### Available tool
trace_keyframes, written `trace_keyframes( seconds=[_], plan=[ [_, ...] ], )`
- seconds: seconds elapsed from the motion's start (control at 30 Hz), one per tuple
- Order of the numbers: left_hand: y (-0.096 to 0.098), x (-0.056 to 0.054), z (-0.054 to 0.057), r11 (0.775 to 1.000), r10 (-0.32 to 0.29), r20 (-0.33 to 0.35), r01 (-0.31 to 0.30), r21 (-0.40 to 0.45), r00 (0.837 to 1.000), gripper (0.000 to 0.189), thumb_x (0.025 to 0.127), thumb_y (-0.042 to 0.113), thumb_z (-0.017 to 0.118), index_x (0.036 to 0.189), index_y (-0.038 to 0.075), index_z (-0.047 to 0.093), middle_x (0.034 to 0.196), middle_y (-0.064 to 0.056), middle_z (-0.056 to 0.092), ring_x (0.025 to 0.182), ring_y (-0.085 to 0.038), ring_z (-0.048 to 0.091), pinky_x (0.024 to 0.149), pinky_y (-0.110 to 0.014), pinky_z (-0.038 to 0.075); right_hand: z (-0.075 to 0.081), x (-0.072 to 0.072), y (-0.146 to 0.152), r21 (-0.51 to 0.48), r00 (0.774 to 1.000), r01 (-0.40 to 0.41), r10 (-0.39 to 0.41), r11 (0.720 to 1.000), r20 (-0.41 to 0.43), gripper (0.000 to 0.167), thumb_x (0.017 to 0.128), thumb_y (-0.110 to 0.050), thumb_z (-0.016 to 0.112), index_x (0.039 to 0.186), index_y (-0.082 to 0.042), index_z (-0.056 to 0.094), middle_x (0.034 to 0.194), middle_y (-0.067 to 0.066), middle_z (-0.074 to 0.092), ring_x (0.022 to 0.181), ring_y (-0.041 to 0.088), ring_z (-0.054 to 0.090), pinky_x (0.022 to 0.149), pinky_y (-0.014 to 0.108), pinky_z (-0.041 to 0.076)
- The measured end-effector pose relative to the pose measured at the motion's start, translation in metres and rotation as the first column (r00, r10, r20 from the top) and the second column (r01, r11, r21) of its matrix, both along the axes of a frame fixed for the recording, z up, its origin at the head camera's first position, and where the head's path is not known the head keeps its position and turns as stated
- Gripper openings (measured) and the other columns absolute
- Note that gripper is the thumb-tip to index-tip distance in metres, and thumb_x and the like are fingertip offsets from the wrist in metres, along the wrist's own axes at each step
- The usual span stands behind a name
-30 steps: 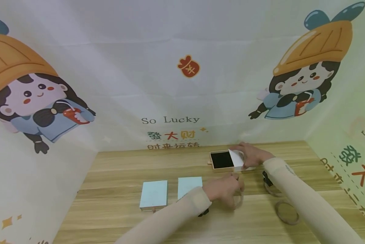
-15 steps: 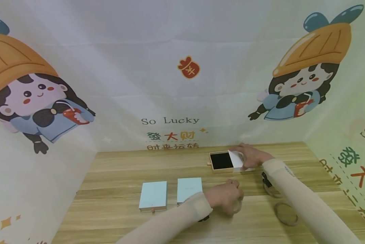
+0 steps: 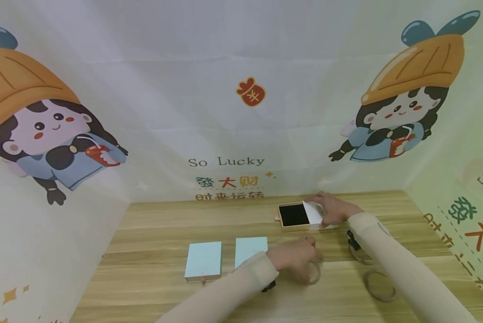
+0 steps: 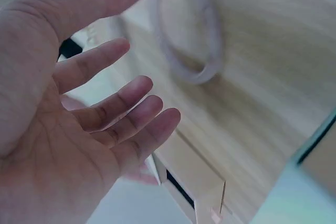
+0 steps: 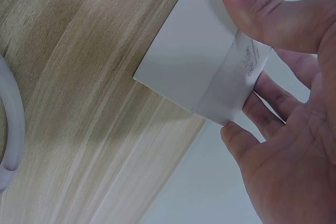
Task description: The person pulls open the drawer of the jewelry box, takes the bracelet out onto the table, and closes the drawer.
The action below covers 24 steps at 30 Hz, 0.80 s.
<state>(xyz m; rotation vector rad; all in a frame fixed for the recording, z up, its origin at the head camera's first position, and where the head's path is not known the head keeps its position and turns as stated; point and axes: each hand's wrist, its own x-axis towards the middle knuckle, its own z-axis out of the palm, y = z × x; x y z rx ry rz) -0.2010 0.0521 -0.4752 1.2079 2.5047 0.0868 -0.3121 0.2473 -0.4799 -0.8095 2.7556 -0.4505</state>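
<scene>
In the head view, my right hand (image 3: 333, 209) grips the white sleeve (image 3: 315, 214) of a drawer-type jewelry box. Its thumb (image 5: 262, 11) and fingers lie on opposite sides of the sleeve. The box's drawer (image 3: 295, 228) is pulled out to the left, showing a black lining. My left hand (image 3: 300, 258) is low over the table in front of the box. A pale bangle (image 4: 213, 38) lies just beyond its thumb tip in the left wrist view. The left fingers are spread and gently bent, with nothing between them.
Two closed light-blue boxes (image 3: 203, 259) sit to the left, one partly hidden by the left forearm. Two more bangles lie by the right forearm, the nearer bangle (image 3: 367, 287) in plain sight. Printed cloth walls (image 3: 164, 134) surround the wooden table (image 3: 152, 229).
My left hand and the bangle beside it have come slightly nearer the table's front. The right hand still holds the box in the same spot.
</scene>
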Motion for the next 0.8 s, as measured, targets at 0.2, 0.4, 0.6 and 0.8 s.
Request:
trace_keyframes(
  seconds=[0.2, 0.4, 0.6, 0.8],
  plan=[
    [-0.016, -0.020, 0.011, 0.987, 0.091, 0.029, -0.094, 0.127, 0.995, 0.064, 0.085, 0.035, 0.084, 0.143, 0.020, 0.060, 0.140, -0.005, 0.052, 0.119, -0.015, 0.050, 0.089, -0.021, 0.050, -0.002, -0.003, 0.000, 0.006, 1.000, -0.010, 0.011, 1.000, -0.014, 0.090, 0.067, -0.007, 0.091, 0.148, -0.008, 0.052, 0.132, 0.022, 0.054, 0.109, 0.032, 0.057, 0.093, 0.052, 0.054],
    [-0.035, -0.042, 0.021, 0.949, 0.214, 0.109, -0.233, 0.211, 0.971, 0.069, 0.089, 0.040, 0.080, 0.149, 0.019, 0.053, 0.151, -0.011, 0.048, 0.136, -0.026, 0.048, 0.107, -0.036, 0.050, -0.003, -0.002, 0.002, -0.007, 1.000, -0.012, 0.012, 1.000, 0.002, 0.091, 0.067, -0.007, 0.092, 0.148, -0.007, 0.051, 0.130, 0.021, 0.054, 0.108, 0.031, 0.056, 0.090, 0.051, 0.054],
    [-0.054, -0.066, 0.021, 0.859, 0.309, 0.262, -0.386, 0.336, 0.914, 0.074, 0.093, 0.045, 0.073, 0.154, 0.013, 0.046, 0.155, -0.014, 0.049, 0.137, -0.032, 0.052, 0.112, -0.044, 0.047, -0.002, -0.002, 0.001, -0.017, 1.000, -0.003, 0.003, 1.000, 0.016, 0.092, 0.067, -0.006, 0.092, 0.149, -0.007, 0.050, 0.132, 0.020, 0.054, 0.114, 0.033, 0.055, 0.098, 0.056, 0.051],
    [-0.073, -0.084, 0.010, 0.697, 0.418, 0.491, -0.616, 0.366, 0.764, 0.074, 0.098, 0.050, 0.065, 0.155, 0.008, 0.043, 0.156, -0.017, 0.048, 0.142, -0.037, 0.048, 0.114, -0.054, 0.044, -0.002, -0.003, 0.001, 0.002, 1.000, 0.005, -0.005, 1.000, 0.021, 0.092, 0.069, -0.008, 0.091, 0.150, -0.008, 0.049, 0.138, 0.023, 0.052, 0.122, 0.040, 0.054, 0.103, 0.061, 0.048]
  ],
)
